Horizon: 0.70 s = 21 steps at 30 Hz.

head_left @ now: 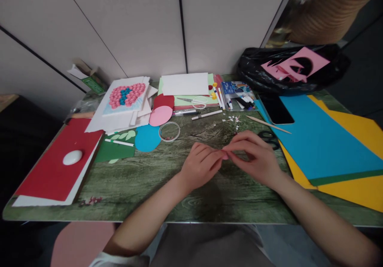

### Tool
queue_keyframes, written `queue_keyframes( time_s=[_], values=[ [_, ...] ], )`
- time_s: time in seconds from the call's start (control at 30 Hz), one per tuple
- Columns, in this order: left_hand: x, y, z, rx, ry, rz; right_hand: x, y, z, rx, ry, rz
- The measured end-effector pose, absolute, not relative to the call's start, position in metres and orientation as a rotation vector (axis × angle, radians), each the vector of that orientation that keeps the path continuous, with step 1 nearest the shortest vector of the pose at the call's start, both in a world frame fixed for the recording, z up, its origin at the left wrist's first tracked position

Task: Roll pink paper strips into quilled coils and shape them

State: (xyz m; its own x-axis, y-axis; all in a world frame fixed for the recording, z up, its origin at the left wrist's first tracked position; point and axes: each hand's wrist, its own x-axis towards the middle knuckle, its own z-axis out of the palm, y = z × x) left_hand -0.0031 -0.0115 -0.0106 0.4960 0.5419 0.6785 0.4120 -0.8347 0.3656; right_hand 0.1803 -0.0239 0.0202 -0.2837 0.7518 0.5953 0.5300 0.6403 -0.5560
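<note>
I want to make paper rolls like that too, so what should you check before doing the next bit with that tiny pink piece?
1. Both hands on the piece: the left hand and right hand meet fingertip to fingertip around a tiny pink paper piece. Ok.
2. How tightly the piece is rolled: too small and hidden by fingers. Cannot tell.
3. Thin wooden stick nearby: lies just beyond the right hand, on the blue paper sheet's edge. Ok.
4. Round clear plastic dish within reach: sits open beyond the left hand. Ok.
5. Green wood-print tabletop bare under the hands. Ok.
6. Black-handled scissors lie right behind the right hand. Not ok.
</note>
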Motion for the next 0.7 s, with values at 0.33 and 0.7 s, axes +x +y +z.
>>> queue_keyframes(
  time_s=[0.33,0.7],
  values=[
    [0.001,-0.012,-0.001,2.283,0.921,1.293,0.181,-0.025,0.022,-1.004,-1.962,0.34],
    [0.003,-0.019,0.008,2.008,1.032,1.071,0.209,0.017,-0.007,-1.316,-1.579,0.465]
  ],
)
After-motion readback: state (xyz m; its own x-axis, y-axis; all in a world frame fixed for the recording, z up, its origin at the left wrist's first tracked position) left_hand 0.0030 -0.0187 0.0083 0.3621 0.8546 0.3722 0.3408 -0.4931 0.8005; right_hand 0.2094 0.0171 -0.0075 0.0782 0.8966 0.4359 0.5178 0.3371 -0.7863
